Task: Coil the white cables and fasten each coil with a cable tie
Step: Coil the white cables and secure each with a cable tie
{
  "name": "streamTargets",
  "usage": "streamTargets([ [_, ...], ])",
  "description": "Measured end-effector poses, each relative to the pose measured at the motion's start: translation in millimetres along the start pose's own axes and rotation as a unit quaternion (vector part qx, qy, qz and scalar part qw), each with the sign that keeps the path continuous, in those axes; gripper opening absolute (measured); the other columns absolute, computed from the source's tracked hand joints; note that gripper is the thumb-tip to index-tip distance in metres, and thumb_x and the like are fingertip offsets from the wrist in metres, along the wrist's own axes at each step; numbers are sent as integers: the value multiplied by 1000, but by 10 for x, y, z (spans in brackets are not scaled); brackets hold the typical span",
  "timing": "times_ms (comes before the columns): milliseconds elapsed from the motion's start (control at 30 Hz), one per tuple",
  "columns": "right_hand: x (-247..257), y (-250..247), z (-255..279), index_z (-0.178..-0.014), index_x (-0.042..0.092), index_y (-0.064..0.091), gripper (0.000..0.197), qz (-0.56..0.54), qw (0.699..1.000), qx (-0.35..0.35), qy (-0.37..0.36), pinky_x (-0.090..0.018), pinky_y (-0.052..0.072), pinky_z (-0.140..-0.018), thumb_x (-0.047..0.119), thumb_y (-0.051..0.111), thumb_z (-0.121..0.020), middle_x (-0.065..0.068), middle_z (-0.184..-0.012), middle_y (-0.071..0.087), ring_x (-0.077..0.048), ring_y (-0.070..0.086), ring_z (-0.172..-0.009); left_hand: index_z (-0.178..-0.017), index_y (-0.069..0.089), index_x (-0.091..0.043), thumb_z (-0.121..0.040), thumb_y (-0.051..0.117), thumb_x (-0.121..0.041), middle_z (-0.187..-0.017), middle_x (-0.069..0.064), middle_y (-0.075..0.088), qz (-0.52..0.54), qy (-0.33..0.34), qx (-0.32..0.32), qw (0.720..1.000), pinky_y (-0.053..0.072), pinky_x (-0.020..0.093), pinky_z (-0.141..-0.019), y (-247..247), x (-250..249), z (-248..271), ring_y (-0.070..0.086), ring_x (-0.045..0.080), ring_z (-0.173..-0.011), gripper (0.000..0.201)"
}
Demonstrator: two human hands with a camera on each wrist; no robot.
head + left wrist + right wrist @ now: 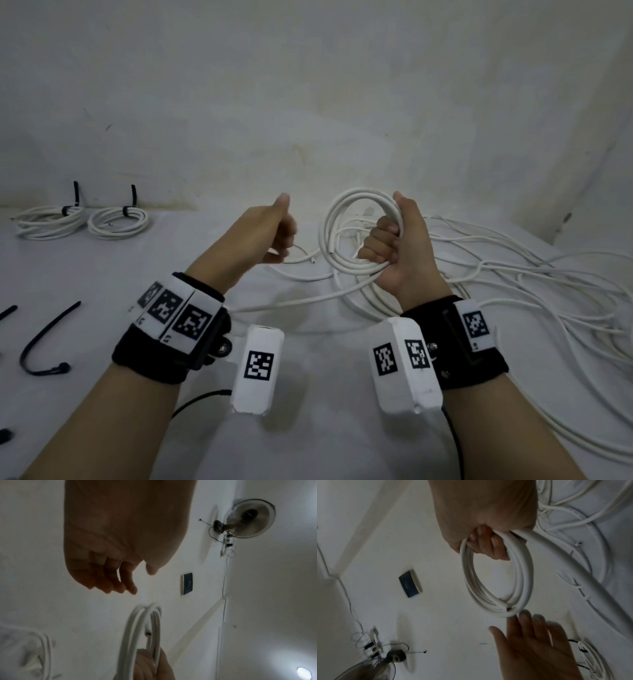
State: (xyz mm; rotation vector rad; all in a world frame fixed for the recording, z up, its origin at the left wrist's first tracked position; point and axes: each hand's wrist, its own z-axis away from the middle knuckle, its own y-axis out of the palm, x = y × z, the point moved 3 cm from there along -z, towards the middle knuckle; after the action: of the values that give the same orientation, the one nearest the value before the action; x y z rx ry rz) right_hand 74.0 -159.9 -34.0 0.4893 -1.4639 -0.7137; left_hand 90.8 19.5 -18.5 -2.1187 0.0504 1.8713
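My right hand [387, 240] grips a coil of white cable [329, 236] and holds it upright above the table; the fingers curl through the loops [524, 572]. The coil's cut end shows at its far edge in the right wrist view. A strand trails from the coil down to the loose white cables [513, 274] on the table. My left hand [287, 240] hovers just left of the coil with relaxed fingers and a raised thumb, holding nothing. Its fingertips [523, 615] reach the coil's far rim. Two finished coils [51, 224] [118, 224], each bound with a black tie, lie at the far left.
Loose black cable ties [51, 321] lie on the white table at the near left, and another [7, 313] sits at the left edge. The tangle of loose cable covers the right half of the table. A pale wall stands close behind it.
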Motion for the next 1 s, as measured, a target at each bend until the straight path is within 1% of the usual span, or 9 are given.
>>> streamTargets([
  [67,18,-45,-26,-46,19,29,55,-27,999,-13,-11,-15,16,-31,43,51,-91,7,-35,16,-8,15,-27,-58,52,-10,-101,31,-42,-53,4,54,-73,-52,30,996,42,22,-52,-51,42,86,49,18,-47,57],
  [133,14,-76,-40,-46,19,29,55,-53,998,-24,-16,-15,17,-31,43,50,-91,6,-35,16,-8,15,-27,-61,60,-8,-100,26,-49,-57,6,64,-161,-125,130,970,43,19,-49,-20,124,232,59,16,-48,66],
  [233,-9,-85,-23,-47,19,28,55,-81,996,-31,-14,-14,17,-31,42,49,-92,6,-36,15,-8,15,-27,-96,68,-6,-96,21,-59,-84,9,75,-197,-184,215,939,51,20,-59,30,243,408,72,18,-73,70],
  [333,-47,-55,10,-48,18,29,54,-104,994,-32,0,-14,17,-30,42,49,-91,6,-35,16,-8,15,-26,-114,60,-2,-97,31,-51,-95,13,74,-90,-160,131,974,57,22,-62,28,295,417,73,20,-82,59],
  [433,-117,6,50,-51,18,28,53,-102,994,-15,22,-15,17,-31,43,49,-93,6,-35,16,-8,16,-26,-108,61,1,-97,41,-43,-95,16,72,47,-112,23,992,57,21,-64,10,297,369,73,19,-78,50],
  [567,-221,61,89,-53,18,28,52,-84,996,-2,39,-17,18,-31,44,49,-93,6,-35,18,-7,17,-26,-92,62,-1,-96,49,-33,-86,15,70,126,-57,-78,987,56,18,-58,-70,261,308,72,14,-64,34],
  [667,-246,78,92,-53,18,29,52,-77,996,-1,43,-17,18,-31,44,49,-93,6,-35,18,-7,17,-27,-86,61,1,-95,54,-22,-78,12,68,116,-30,-118,986,54,16,-53,-117,245,263,70,11,-59,25],
  [767,-259,62,80,-53,18,29,53,-59,997,-8,39,-16,19,-31,45,49,-93,7,-35,19,-7,17,-27,-95,61,6,-95,54,-16,-77,12,69,80,-12,-116,990,53,17,-53,-139,221,229,70,11,-60,23],
  [1000,-288,11,55,-54,17,31,52,18,998,-46,30,-16,18,-33,45,50,-93,6,-37,20,-8,18,-28,-87,61,-1,-94,53,-11,-69,9,68,-71,80,-102,989,54,20,-54,-104,122,191,66,10,-54,14],
])
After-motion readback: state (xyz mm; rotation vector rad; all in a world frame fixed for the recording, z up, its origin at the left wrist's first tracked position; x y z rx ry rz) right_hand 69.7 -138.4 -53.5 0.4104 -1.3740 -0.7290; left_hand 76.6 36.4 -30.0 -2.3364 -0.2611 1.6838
